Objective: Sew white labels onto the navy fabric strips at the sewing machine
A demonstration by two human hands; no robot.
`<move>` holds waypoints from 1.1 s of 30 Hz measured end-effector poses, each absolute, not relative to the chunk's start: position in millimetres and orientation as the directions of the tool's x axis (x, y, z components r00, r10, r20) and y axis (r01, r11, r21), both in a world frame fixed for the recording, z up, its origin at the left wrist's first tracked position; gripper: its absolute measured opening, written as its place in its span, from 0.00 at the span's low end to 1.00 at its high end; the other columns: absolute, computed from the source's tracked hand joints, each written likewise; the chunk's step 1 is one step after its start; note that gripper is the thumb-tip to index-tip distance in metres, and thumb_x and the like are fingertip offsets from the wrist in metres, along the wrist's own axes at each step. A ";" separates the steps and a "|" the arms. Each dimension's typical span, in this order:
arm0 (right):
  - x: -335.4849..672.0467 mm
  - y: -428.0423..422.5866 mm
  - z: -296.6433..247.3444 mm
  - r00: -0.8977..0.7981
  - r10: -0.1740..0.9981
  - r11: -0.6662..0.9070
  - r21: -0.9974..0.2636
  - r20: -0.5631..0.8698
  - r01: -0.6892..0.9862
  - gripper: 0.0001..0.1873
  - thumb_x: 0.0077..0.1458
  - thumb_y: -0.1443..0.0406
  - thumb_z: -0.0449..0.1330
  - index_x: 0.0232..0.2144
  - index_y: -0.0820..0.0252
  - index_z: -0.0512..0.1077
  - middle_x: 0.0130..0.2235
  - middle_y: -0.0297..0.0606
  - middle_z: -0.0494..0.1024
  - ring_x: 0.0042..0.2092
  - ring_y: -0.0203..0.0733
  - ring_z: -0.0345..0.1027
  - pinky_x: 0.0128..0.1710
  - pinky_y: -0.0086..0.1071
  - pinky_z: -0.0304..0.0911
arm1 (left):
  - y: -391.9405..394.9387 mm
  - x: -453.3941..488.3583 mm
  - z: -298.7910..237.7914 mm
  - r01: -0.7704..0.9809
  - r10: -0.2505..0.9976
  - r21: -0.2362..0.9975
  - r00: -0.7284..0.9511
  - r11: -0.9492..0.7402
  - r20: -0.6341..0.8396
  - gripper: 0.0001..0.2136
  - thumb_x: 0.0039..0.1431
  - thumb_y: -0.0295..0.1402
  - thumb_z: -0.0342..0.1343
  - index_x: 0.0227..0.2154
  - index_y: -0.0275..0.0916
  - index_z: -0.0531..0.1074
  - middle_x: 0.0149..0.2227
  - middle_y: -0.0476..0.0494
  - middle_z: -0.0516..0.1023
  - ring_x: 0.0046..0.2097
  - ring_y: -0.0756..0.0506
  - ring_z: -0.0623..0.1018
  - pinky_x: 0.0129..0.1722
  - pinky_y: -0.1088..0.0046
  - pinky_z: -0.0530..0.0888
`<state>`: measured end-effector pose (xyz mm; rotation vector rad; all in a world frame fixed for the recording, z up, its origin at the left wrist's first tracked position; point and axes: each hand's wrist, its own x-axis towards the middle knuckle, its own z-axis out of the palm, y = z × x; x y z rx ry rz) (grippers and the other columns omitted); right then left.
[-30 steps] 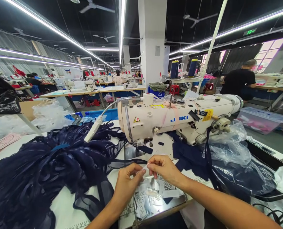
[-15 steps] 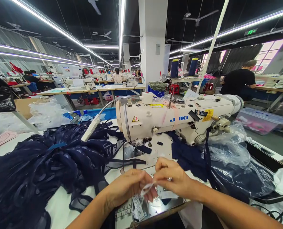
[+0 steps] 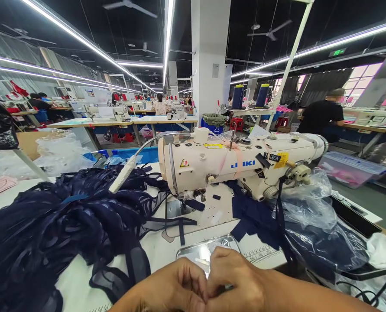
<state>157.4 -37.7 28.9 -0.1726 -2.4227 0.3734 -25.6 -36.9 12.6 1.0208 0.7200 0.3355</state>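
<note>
My left hand point(image 3: 176, 284) and my right hand point(image 3: 233, 281) meet low in the middle of the head view, their fingertips pressed together. Both are closed in a pinch, and whatever lies between the fingers is hidden. Just beyond them a shiny metal tray point(image 3: 183, 252) is set on the white table, partly covered by my hands. Behind the tray stands a white JUKI sewing machine point(image 3: 209, 160). A small navy piece point(image 3: 194, 204) lies near its needle, and a narrow navy strip point(image 3: 181, 232) lies before it.
A large heap of navy sheer strips point(image 3: 72, 225) covers the left side. Right of the machine bed are navy cloth pieces point(image 3: 256, 216) and a clear plastic bag point(image 3: 322, 234). A lamp on a bendy neck point(image 3: 123, 175) hangs over the left. A person in black point(image 3: 321, 112) sits farther right.
Both hands have moved down towards me and closed together. The thin translucent loop between them and the printed label below are now out of sight. More of the tray's far edge shows.
</note>
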 end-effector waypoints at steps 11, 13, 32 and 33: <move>169.3 83.4 -12.5 -0.264 0.961 0.252 -0.647 0.080 0.719 0.12 0.53 0.63 0.51 0.31 0.61 0.74 0.24 0.35 0.72 0.27 0.37 0.62 0.29 0.30 0.53 | -3.4 -25.5 0.6 0.073 0.965 0.989 0.224 0.127 -0.140 0.11 0.39 0.38 0.60 0.19 0.34 0.68 0.19 0.52 0.67 0.23 0.53 0.63 0.24 0.79 0.57; 166.2 96.3 -15.4 -0.240 0.970 0.204 -0.655 0.036 0.727 0.12 0.50 0.64 0.53 0.21 0.61 0.72 0.20 0.34 0.69 0.25 0.37 0.60 0.27 0.30 0.51 | -1.8 -23.4 0.2 0.077 0.974 0.991 0.190 0.109 -0.122 0.10 0.39 0.37 0.59 0.19 0.34 0.68 0.19 0.52 0.66 0.23 0.53 0.62 0.24 0.79 0.57; 130.7 5.3 -2.3 -0.227 0.970 0.057 -0.989 0.087 -0.137 0.12 0.37 0.58 0.64 0.20 0.60 0.68 0.21 0.29 0.65 0.26 0.32 0.56 0.29 0.28 0.53 | 1.2 -8.4 -4.6 -0.106 0.999 0.994 -0.037 0.032 -0.037 0.10 0.37 0.37 0.59 0.19 0.35 0.68 0.19 0.52 0.68 0.23 0.53 0.64 0.25 0.78 0.60; 127.7 4.5 -4.0 -0.194 0.976 0.072 -0.985 0.101 -0.156 0.12 0.37 0.59 0.64 0.20 0.60 0.69 0.23 0.30 0.66 0.28 0.33 0.57 0.30 0.28 0.53 | 0.4 -7.6 -3.9 -0.117 0.999 0.993 -0.046 0.019 -0.024 0.10 0.37 0.37 0.59 0.19 0.35 0.68 0.19 0.51 0.68 0.24 0.53 0.64 0.25 0.79 0.61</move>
